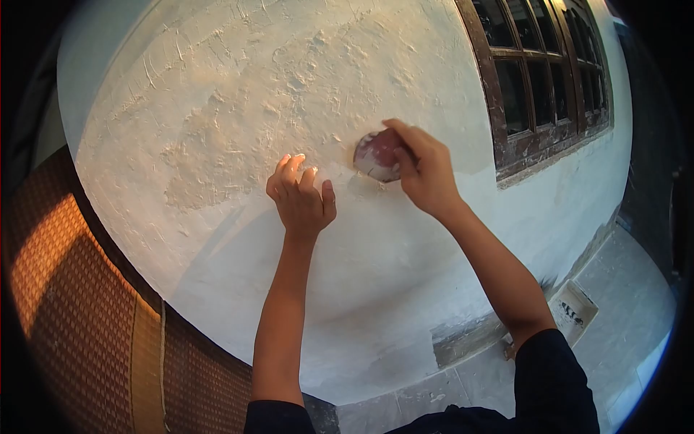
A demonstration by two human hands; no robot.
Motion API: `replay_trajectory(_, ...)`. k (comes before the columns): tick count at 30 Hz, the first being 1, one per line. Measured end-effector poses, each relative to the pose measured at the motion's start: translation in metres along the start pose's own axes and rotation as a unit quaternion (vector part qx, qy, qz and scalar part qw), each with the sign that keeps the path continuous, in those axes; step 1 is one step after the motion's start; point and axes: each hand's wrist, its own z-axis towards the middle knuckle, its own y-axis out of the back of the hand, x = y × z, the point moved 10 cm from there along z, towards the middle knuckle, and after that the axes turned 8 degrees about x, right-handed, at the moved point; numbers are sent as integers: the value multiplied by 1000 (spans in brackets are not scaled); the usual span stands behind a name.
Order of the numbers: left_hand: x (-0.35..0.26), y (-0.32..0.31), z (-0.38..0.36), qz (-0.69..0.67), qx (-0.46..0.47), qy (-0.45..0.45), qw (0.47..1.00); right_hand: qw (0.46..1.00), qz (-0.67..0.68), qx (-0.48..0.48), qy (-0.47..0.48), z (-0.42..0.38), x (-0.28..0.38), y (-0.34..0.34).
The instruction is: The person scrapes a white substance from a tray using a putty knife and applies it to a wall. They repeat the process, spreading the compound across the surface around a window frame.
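My right hand (pixel 425 165) grips a rounded, flat scraper (pixel 377 155), dark red with whitish smears, by its right edge. The scraper lies against the pale wall (pixel 405 253). To its left, my left hand (pixel 300 197) is raised at the wall with its fingers apart and slightly bent, and nothing is in it. White material shows on its fingertips. Rough, lumpy plaster (pixel 238 137) covers the wall above and left of both hands, while the surface below them looks smoother.
A brown wooden window frame (pixel 499 108) with dark panes is at the upper right. Woven matting (pixel 79 318) stands at the left. On the grey tiled floor (pixel 622 289) at the lower right is a pale tray (pixel 589 309) with a dark striped object inside.
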Motion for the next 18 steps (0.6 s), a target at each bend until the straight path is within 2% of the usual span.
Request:
replay_trajectory(2,-1,-1,-2,-3,4,3,1000,992,3,126,-1,-9,-5,-39)
replay_trajectory(3,-1,-1,-2,-4,4,5,1000,992,3,125,-2,-7,-11,-39)
replay_trajectory(5,1,-1,-2,-4,3,6,1000,994,-54,-89,-36,-1,-28,10)
replay_trajectory(6,0,-1,-1,-1,0,8,1000,987,-48,-145,-53,-1,-25,29)
replay_trajectory(7,0,0,-1,2,-1,10,1000,987,-47,-144,-52,-1,-22,27)
replay_trajectory(9,1,0,-1,2,0,9,1000,998,6,-54,-18,-3,-9,2)
replay_trajectory(11,-1,0,-1,-1,-2,9,1000,997,15,82,-2,-9,-9,-40)
replay_trajectory(13,2,-2,-2,-4,8,16,1000,998,-19,-32,-51,-6,-34,-14)
replay_trajectory(15,0,-1,-2,-3,6,12,1000,977,-26,-195,-85,-11,-42,34)
replay_trajectory(17,1,-1,0,-1,5,9,1000,973,8,-208,-98,-18,-36,36)
replay_trajectory(18,1,-1,1,0,6,8,1000,992,3,-118,-46,-15,-23,12)
